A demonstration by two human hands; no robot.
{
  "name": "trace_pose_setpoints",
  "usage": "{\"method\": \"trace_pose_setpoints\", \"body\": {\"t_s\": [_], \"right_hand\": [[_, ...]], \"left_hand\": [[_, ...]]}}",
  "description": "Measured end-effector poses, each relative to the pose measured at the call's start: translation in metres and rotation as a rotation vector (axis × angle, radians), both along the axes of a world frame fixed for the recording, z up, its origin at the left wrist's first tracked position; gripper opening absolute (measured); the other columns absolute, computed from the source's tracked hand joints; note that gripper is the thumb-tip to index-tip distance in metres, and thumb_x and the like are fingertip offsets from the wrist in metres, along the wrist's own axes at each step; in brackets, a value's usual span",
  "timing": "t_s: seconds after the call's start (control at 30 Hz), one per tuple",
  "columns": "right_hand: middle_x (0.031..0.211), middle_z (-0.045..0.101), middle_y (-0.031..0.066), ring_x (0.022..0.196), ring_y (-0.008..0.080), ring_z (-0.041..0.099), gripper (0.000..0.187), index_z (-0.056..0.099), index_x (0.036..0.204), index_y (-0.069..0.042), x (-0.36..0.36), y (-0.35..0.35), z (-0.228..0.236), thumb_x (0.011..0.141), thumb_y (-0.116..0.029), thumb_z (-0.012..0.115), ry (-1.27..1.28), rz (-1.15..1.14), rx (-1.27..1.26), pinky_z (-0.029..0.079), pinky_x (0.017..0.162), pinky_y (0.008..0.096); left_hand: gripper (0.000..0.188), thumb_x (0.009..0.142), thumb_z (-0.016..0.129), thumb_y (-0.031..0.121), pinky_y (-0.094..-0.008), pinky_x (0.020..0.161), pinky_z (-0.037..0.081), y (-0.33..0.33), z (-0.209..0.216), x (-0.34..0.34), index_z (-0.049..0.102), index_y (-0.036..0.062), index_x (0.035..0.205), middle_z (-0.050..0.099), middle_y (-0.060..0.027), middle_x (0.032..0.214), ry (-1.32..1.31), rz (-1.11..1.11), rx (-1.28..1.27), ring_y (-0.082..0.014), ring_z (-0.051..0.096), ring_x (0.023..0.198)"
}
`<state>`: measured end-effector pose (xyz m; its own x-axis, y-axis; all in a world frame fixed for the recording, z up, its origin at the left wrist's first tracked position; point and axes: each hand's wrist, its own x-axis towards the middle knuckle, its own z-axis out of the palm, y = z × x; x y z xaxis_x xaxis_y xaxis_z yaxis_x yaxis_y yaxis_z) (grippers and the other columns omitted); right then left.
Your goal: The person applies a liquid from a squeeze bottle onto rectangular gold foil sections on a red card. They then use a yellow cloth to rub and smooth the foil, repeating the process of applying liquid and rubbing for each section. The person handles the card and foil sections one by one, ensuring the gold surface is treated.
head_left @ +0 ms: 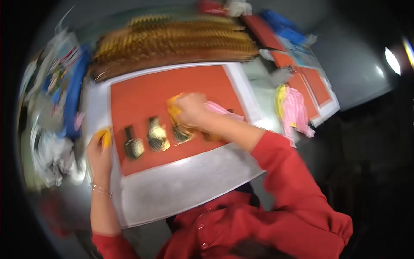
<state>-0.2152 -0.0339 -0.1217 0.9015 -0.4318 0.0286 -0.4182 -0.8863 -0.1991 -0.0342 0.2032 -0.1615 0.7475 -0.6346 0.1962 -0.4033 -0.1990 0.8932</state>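
A red-orange sheet (172,82) lies on a white board or larger sheet (97,97) in front of me. Along its near half runs a row of dark and gold bottle-shaped motifs (157,134). My right hand (192,110) is closed low over the row's right part, with something yellow-orange (174,108) at its fingers, blurred. Pink cloth (222,108) shows behind that wrist; whether the hand holds it is unclear. At the sheet's left edge is my left hand (99,151), fingers bent, with yellow-orange (105,137) at the fingertips; motion blur hides its grip.
Beyond the sheet lies a wide brown and gold ridged stack (172,41). A blue tray (73,93) with mixed items and crumpled clear plastic (54,151) are on the left. To the right lie a pink and yellow cloth (295,110) and more orange sheets (317,86).
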Motion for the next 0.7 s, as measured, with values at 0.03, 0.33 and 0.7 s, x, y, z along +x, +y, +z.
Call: {"method": "trace_pose_setpoints", "body": {"t_s": [0.03, 0.33, 0.7], "right_hand": [[0.087, 0.065, 0.0102, 0.08, 0.0294, 0.064, 0.02, 0.065, 0.087, -0.018, 0.009, 0.007, 0.009, 0.068, -0.024, 0.063, 0.244, -0.036, 0.028, 0.046, 0.063, 0.047], [0.077, 0.063, 0.0126, 0.075, 0.0322, 0.062, 0.011, 0.06, 0.07, -0.005, -0.01, 0.002, -0.007, 0.059, -0.008, 0.061, -0.122, 0.137, 0.131, 0.045, 0.058, 0.046], [0.084, 0.065, 0.011, 0.075, 0.0318, 0.061, 0.017, 0.063, 0.087, -0.01, -0.016, 0.005, -0.01, 0.073, -0.017, 0.059, -0.165, 0.096, 0.158, 0.046, 0.063, 0.0475]], "left_hand": [[0.019, 0.087, 0.054, 0.008, -0.0251, 0.074, 0.045, 0.002, 0.018, -0.007, 0.062, -0.0038, 0.099, 0.064, -0.0078, 0.089, -0.003, 0.006, 0.108, -0.0122, 0.057, 0.082], [0.023, 0.09, 0.05, 0.011, -0.0277, 0.081, 0.043, 0.005, -0.025, 0.013, 0.058, -0.0064, 0.103, 0.062, -0.0116, 0.094, -0.203, -0.058, 0.055, -0.0169, 0.056, 0.086], [0.019, 0.085, 0.058, 0.009, -0.0228, 0.063, 0.044, -0.01, 0.019, -0.012, 0.063, -0.0024, 0.099, 0.063, -0.0052, 0.081, -0.091, 0.073, 0.131, -0.0089, 0.054, 0.069]]}}
